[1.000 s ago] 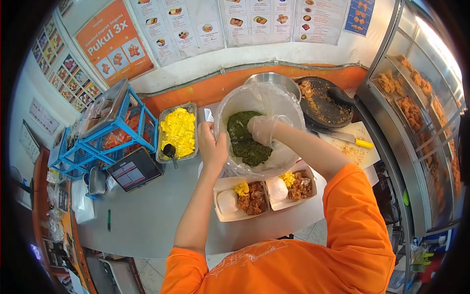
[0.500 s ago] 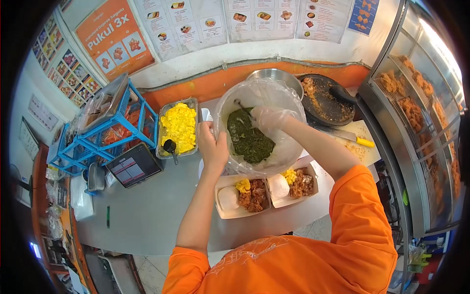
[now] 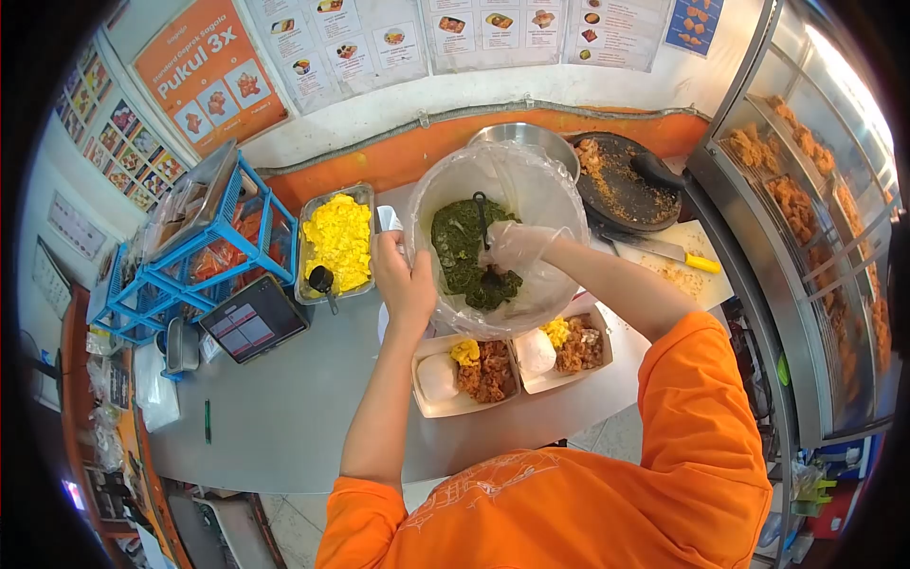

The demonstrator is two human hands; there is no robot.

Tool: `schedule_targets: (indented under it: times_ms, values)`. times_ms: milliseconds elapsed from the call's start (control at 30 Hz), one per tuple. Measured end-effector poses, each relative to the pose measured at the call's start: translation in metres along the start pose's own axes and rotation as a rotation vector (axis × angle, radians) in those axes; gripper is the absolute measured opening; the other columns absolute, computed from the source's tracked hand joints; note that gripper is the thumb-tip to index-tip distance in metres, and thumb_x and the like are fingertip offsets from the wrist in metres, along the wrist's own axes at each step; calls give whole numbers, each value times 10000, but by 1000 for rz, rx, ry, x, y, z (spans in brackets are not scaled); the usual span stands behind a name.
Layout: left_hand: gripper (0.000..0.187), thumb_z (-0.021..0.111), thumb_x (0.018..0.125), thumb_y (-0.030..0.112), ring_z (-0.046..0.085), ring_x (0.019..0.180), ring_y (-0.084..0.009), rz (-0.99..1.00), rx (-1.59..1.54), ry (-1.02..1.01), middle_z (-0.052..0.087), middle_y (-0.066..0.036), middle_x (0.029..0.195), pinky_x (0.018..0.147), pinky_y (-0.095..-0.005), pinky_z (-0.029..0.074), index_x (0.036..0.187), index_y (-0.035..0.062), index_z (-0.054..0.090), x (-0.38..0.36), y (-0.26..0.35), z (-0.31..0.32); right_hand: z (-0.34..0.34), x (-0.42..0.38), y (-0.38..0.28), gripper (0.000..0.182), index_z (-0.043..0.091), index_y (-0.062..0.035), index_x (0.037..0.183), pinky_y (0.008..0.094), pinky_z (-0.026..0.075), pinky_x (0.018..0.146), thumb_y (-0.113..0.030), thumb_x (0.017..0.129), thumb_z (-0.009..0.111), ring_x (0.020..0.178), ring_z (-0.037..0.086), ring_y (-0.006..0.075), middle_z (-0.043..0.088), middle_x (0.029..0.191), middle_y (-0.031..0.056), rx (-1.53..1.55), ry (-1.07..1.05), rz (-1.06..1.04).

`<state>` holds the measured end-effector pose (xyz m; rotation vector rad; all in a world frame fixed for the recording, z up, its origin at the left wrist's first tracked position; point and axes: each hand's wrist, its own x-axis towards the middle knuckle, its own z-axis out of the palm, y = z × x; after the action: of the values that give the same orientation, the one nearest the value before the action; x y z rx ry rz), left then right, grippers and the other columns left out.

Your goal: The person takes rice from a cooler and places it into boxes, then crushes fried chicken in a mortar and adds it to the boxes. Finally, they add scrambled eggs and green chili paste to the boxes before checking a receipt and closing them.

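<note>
A plastic-lined bucket (image 3: 493, 163) holds a dark green, chopped leafy mixture (image 3: 457, 235). My left hand (image 3: 402, 275) is closed on the bucket's left rim. Inside the bucket, my right hand (image 3: 515, 246), in a clear plastic glove, grips a black spoon (image 3: 481, 207) whose end dips into the green mixture. Just below the bucket sit two paper food boxes, the left box (image 3: 466, 411) and the right box (image 3: 567, 383). Each contains white rice (image 3: 437, 377), yellow scrambled egg (image 3: 465, 353) and crushed fried chicken (image 3: 489, 372).
Left of the bucket stands a tray of yellow egg (image 3: 339, 237) with a black scoop (image 3: 320, 279). A tablet (image 3: 251, 322) leans near blue racks (image 3: 213, 247). Behind are a metal pot (image 3: 531, 136) and stone mortar (image 3: 630, 204). A yellow-handled knife (image 3: 700, 262) lies right, beside a chicken display case (image 3: 806, 237).
My right hand has moved slightly down within the bucket. The spoon has swung from lying leftward to nearly upright, its end now lower in the green mixture. My left hand stays on the rim.
</note>
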<state>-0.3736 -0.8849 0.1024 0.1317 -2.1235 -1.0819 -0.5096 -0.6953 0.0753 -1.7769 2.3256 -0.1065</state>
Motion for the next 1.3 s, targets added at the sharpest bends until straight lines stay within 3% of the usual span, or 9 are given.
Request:
schedule_targets:
  times_ms: [133,200,300,433,533,600,933,1100,1300]
  values:
    - [247,544,746,72,475,918,-358,5,-5,3,497,-183,955,860,-436,349,962,-28,482,0,0,1,-4,4,-10,272,667,-121,1022,376,508,693,-188,759,680,775,645,273,666,813,102,-60,-32,-50]
    - [249,544,746,74,476,921,-357,2,-4,1,501,-182,958,864,-434,347,965,-27,481,0,1,0,-34,-2,-33,321,668,-126,1060,388,509,776,-230,756,665,869,643,293,683,875,94,337,-201,348]
    - [252,546,748,79,479,925,-354,-29,22,-4,507,-178,966,867,-431,345,969,-23,482,0,1,-1,-12,1,3,306,663,-116,1058,370,516,779,-227,773,662,882,658,270,695,892,74,168,-65,27]
    - [255,555,753,90,486,930,-352,-20,41,12,518,-175,981,871,-431,341,975,-16,488,0,-7,0,-28,-6,-3,225,669,-117,1032,302,531,736,-150,810,654,805,683,179,707,897,45,60,20,66]
    - [258,561,761,102,491,935,-352,-22,81,26,526,-175,988,874,-432,338,982,-14,496,0,-8,-1,-47,-9,-22,213,659,-42,1014,287,543,723,-145,828,643,787,677,178,693,847,82,405,39,222]
    - [261,564,765,110,493,939,-352,-30,107,35,530,-175,991,875,-433,336,986,-13,499,0,-7,-1,-53,-2,-33,237,639,49,953,288,558,690,-169,860,622,745,665,200,660,793,130,1362,201,661]
    - [267,597,775,170,506,959,-331,-128,165,104,540,-151,1002,907,-444,324,969,10,505,-2,-3,3,-42,12,-62,271,630,89,886,300,572,615,-180,863,619,655,648,211,638,762,152,1519,489,756]
    - [309,601,775,212,515,983,-326,-228,144,104,546,-155,1036,916,-452,325,992,9,516,3,-10,0,-69,-11,-91,318,630,93,947,295,568,603,-205,836,625,637,667,211,671,758,164,1485,966,839]
    - [402,597,768,281,530,1031,-349,-426,204,72,563,-191,1073,938,-472,333,1036,-14,545,25,-38,3,-105,-53,-189,251,610,64,930,314,569,661,-183,889,598,731,669,218,665,851,166,1412,839,944]
